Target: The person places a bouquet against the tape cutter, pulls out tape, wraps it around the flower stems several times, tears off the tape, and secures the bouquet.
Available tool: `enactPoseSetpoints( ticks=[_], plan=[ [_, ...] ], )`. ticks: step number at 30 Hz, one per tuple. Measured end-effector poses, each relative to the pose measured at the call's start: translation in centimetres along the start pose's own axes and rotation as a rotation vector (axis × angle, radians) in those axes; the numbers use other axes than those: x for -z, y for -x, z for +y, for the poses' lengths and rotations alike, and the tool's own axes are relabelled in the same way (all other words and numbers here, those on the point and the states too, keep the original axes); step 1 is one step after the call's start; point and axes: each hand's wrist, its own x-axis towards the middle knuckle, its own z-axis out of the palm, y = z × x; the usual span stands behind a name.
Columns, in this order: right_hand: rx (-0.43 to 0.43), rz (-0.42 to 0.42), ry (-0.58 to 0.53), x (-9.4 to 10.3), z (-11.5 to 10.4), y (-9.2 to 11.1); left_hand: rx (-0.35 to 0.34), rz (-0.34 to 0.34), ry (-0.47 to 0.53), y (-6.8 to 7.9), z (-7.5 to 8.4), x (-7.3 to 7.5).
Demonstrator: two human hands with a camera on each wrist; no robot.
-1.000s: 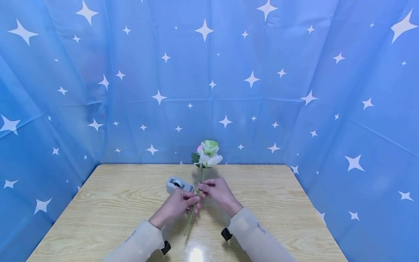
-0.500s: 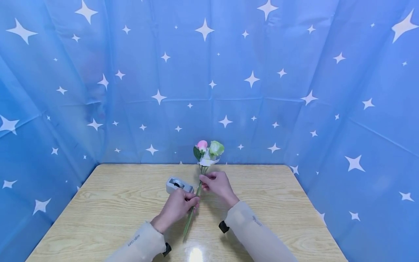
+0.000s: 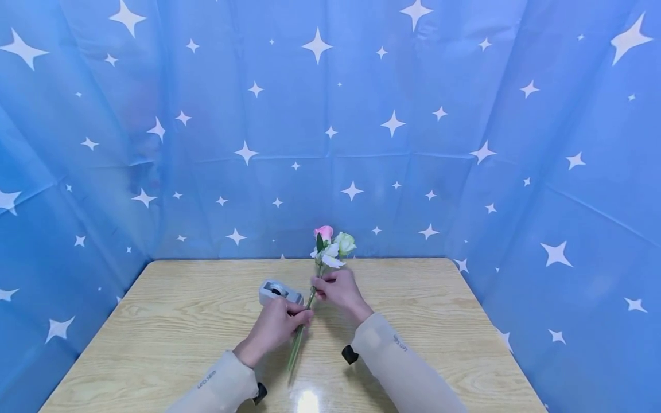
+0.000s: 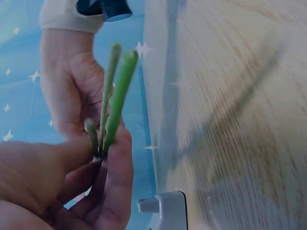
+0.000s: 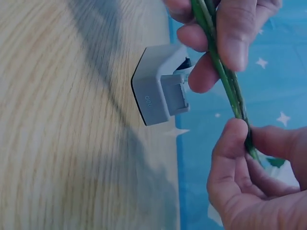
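Note:
Three artificial flowers stand bunched between my hands: a pink rose point(image 3: 324, 232), a pale green rose point(image 3: 344, 243) and a white flower point(image 3: 331, 256), with a dark green leaf. Lower down, my left hand point(image 3: 276, 324) pinches the green stems point(image 5: 229, 91) between thumb and fingers. Just under the blooms my right hand point(image 3: 342, 291) pinches the same stems. The bunch tilts, blooms away from me. In the left wrist view the loose stem ends point(image 4: 120, 91) stick out past the left thumb, at uneven lengths.
A grey tape dispenser point(image 3: 281, 291) stands on the wooden table point(image 3: 196, 310), close behind the left hand. A blue curtain point(image 3: 289, 115) with white stars hangs at the back and both sides. Black wrist cameras sit under both cuffs.
The bunch has turned, so the pink rose, mostly hidden before, shows at the top and the green one sits to its right. My right hand has slid slightly up the stems.

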Motion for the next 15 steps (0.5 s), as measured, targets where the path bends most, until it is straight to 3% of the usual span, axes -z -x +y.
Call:
enactPoseSetpoints(
  ticks=[10, 15],
  plan=[
    [-0.046, -0.112, -0.093, -0.1, 0.4, -0.5, 0.092, -0.171, 0.280, 0.0, -1.1, 1.3],
    [-0.048, -0.152, -0.128, -0.2, 0.4, -0.7, 0.078, -0.177, 0.273, -0.3, -1.2, 1.6]
  ],
)
